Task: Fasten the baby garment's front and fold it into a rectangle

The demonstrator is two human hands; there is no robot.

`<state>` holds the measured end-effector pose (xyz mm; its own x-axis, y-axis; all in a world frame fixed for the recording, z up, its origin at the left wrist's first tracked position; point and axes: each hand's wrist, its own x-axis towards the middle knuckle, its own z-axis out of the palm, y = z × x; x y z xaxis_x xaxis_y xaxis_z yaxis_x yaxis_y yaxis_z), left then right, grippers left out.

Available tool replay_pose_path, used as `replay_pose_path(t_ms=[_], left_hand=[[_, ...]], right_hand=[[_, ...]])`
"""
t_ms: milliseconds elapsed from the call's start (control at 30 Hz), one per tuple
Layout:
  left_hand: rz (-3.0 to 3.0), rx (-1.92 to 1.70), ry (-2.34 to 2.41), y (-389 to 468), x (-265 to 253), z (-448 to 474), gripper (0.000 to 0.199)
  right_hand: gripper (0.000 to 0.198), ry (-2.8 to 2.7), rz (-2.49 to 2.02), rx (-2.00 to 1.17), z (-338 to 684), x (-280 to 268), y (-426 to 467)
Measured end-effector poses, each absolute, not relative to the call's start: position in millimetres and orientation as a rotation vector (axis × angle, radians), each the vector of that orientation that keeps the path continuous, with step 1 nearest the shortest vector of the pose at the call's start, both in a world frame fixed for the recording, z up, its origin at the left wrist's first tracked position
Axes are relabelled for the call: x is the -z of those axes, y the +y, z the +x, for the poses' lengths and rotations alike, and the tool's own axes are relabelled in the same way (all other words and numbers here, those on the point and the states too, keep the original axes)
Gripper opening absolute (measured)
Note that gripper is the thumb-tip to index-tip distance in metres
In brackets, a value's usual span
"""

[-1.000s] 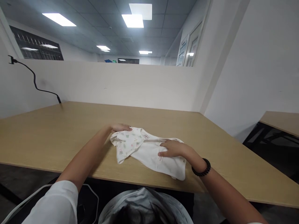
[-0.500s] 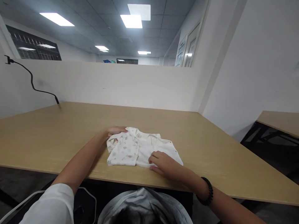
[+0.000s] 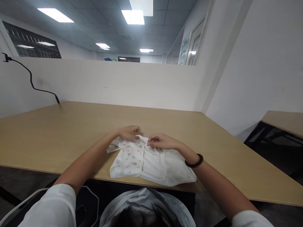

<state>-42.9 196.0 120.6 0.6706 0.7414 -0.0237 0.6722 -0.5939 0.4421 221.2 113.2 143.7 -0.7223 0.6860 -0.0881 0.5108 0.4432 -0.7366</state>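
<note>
Thumb and curled fingers of the left hand [image 3: 129, 132] are parted by a narrow gap at the neckline of the white garment [image 3: 131, 159]; the fingers of the right hand [image 3: 162, 141] are bent over its plain side, and whether cloth is pinched there cannot be told; the garment is laid near the front edge of the table [image 3: 151, 118], its printed panel to the left; compared with half a second ago, the right hand has been brought up from the lower hem, the left moved inward, and the plain side spread farther right.
</note>
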Motion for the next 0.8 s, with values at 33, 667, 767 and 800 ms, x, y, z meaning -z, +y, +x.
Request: replay_pose_path(t_ms=[33,667,767,800], left_hand=[[2.471,-0.256,0.946,194,-118,-37,0.054],[2.751,-0.047,1.045,193,-75,-32,0.077],[2.736,-0.053,0.970,191,-76,-31,0.075],[2.727,-0.049,0.966,190,-76,-31,0.075]], right_hand=[[0.023,-2.499,-1.113,-1.124,214,-141,126],[0.027,-2.208,-1.706,-0.658,197,-86,183],[0.022,-2.061,-1.844,-0.534,187,-82,181],[0.021,-2.029,-1.871,-0.491,185,-81,180]])
